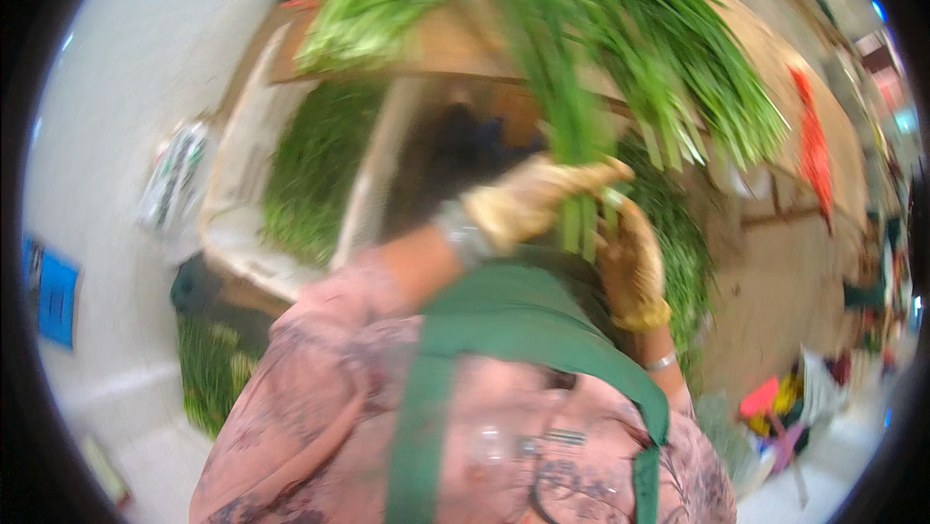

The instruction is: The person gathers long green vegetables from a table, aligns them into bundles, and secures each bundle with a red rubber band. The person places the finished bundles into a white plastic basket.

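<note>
Both my hands wear soiled pale work gloves. My left hand (530,197) is closed around the lower part of a bunch of long flat green leaves (574,117), probably garlic chives, whose pale cut ends point towards my apron. On the right, my right hand (631,255) is at those ends, its fingertips against a few stalks; blur hides the exact grip. The bunch's upper leaves reach over the wooden table (465,44). More leaves (676,66) lie on the table at the right, and another pile (363,23) at the left, stalk ends over the edge.
A white tub (225,182) holding greens stands left below the table. More greens lie low at the right (676,262) and lower left (211,371). Red netting or string (812,139) hangs on the table's right side. Colourful bags or cloths (781,408) lie on the floor at right.
</note>
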{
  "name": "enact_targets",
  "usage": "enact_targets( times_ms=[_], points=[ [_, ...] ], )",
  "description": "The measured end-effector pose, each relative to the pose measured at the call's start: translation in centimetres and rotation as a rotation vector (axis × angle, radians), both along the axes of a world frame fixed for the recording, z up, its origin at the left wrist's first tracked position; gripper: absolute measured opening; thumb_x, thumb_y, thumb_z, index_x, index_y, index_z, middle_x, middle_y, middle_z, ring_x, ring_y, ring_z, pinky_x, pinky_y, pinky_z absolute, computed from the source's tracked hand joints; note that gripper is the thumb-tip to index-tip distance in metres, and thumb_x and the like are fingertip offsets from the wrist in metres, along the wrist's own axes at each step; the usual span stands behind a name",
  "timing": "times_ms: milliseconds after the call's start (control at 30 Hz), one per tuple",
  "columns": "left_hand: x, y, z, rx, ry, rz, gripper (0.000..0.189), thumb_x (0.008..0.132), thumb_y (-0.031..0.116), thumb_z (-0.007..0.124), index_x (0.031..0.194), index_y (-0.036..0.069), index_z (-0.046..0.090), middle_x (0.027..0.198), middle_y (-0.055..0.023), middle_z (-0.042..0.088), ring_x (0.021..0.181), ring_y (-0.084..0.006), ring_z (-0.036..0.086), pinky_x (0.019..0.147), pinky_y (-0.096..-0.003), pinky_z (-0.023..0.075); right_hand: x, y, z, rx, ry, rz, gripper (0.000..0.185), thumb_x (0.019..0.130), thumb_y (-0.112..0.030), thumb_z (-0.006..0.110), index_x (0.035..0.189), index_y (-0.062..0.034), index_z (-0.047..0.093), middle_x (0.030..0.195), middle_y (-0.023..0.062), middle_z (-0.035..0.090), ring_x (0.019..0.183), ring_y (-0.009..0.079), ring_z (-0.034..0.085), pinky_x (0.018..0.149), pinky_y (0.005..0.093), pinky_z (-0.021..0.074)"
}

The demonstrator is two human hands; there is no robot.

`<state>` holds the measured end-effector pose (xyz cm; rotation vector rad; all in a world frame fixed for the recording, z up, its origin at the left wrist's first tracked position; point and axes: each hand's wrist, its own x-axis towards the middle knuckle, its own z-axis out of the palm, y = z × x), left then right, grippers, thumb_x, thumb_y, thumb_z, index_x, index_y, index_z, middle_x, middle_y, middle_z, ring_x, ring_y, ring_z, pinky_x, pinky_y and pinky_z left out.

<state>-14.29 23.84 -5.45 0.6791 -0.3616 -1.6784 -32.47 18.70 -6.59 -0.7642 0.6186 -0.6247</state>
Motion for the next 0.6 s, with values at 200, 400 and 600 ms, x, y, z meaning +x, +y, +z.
enact_targets(
  times_ms=[200,400,600],
  points=[
    [-1.2,-1.2,-1.9,-0.104,0.006,-0.013,0.030,0.091,0.018,0.075,0.115,0.001,0.069,0.107,-0.0082,0.072,0.096,-0.0164,0.066,0.085,-0.0296,0.0544,-1.0,0.5,-0.2,0.000,-0.053,-0.209,0.018,0.098,-0.019,0.062,0.111,-0.0074,0.063,0.107,0.0043,0.066,0.098,0.0183,0.064,0.088,0.0356,0.0527],
    [0.5,-0.7,-1.1,-0.175,0.028,0.138,0.033,0.086,0.024,0.080,0.111,0.008,0.068,0.099,-0.0011,0.068,0.090,-0.0126,0.061,0.080,-0.0290,0.0496,-12.6,-2.7,-0.4,-0.112,-0.231,-0.330,0.022,0.096,-0.025,0.064,0.110,-0.0082,0.065,0.100,0.0033,0.065,0.097,0.0156,0.061,0.092,0.0378,0.0515],
    [0.7,0.4,-1.3,-0.220,-0.050,-0.018,0.026,0.091,0.020,0.074,0.113,0.005,0.070,0.105,-0.0030,0.070,0.095,-0.0137,0.062,0.086,-0.0296,0.0511,-10.8,-2.3,-0.7,0.026,0.140,-0.016,0.037,0.102,-0.037,0.055,0.116,-0.0040,0.064,0.102,0.0042,0.066,0.089,0.0138,0.061,0.080,0.0333,0.0539]
  ],
)
